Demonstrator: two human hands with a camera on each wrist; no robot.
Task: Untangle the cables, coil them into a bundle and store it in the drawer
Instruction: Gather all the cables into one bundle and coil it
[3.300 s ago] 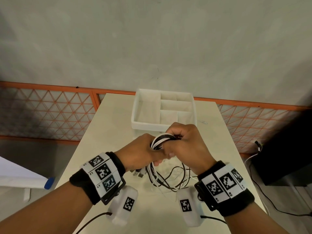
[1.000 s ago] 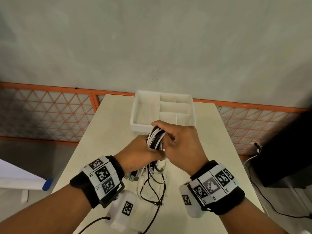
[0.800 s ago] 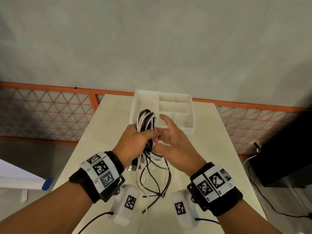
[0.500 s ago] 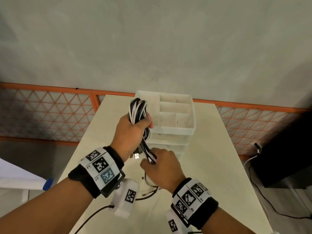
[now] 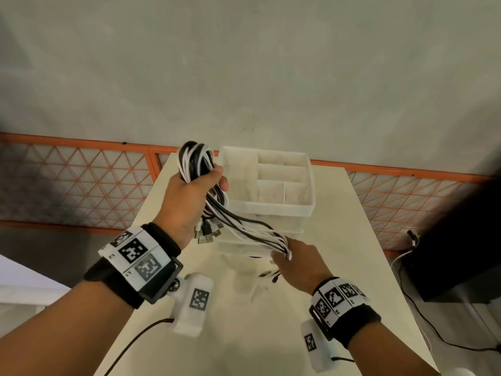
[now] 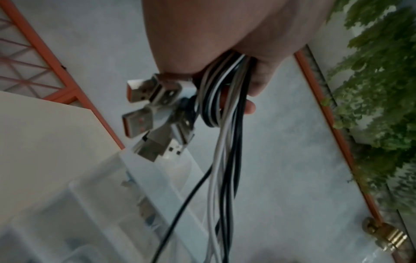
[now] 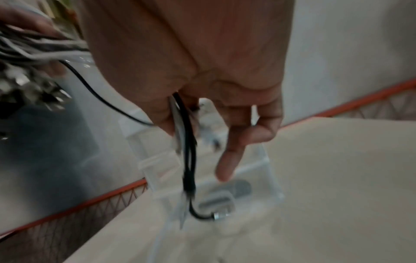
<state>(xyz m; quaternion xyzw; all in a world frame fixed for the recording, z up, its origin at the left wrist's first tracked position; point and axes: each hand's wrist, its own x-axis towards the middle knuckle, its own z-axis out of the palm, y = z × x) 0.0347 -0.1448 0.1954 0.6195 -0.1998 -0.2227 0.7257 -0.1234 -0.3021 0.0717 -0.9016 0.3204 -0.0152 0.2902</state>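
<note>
My left hand (image 5: 189, 196) is raised above the table and grips a coil of black and white cables (image 5: 193, 158). Several USB plugs (image 6: 153, 113) hang below its palm. The loose strands (image 5: 249, 229) run down and right to my right hand (image 5: 298, 259), which pinches them between thumb and fingers in front of the drawer unit (image 5: 271, 213). In the right wrist view the cable ends (image 7: 189, 170) dangle from the right hand (image 7: 202, 110) toward the table. The clear plastic drawer unit carries a white divided tray (image 5: 309, 185) on top.
The cream table (image 5: 339, 267) ends at an orange lattice railing (image 5: 81, 185) behind and at both sides. A dark box (image 5: 461, 240) with trailing wires stands at the right on the floor. A wire runs from the camera on each wrist.
My left hand has lifted the coil up and back beside the tray. My right hand let go of the coil, dropped down the strands and moved right, pulling them out straight.
</note>
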